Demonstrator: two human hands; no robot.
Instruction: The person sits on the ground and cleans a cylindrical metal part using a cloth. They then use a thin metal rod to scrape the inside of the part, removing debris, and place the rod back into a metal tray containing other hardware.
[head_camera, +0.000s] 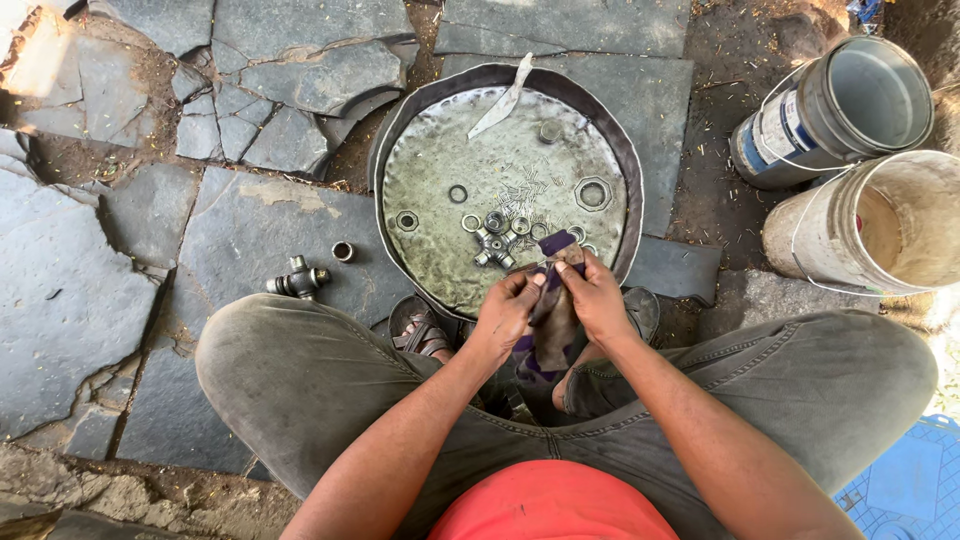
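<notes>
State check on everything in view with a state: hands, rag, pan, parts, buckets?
left hand: closed on the rag
right hand: closed on the rag
rag: dark, crumpled, held over the pan's near rim
round metal pan: flat on the stone, holding liquid and loose parts
cross-shaped joint in pan: lying in the liquid
second cross-shaped joint: on the stone, outside the pan
two buckets: tipped over, openings facing the camera, no lids

Outdoor roadside-type repair spot, work done on the ground. Cracked stone slabs (250, 240) over bare dirt. Round metal pan (420, 190) of oily liquid holds bearing rings and a cross-shaped joint (494, 244); another joint (297, 281) lies on the paving. Two grimy buckets (850, 160) stand beside it.
</notes>
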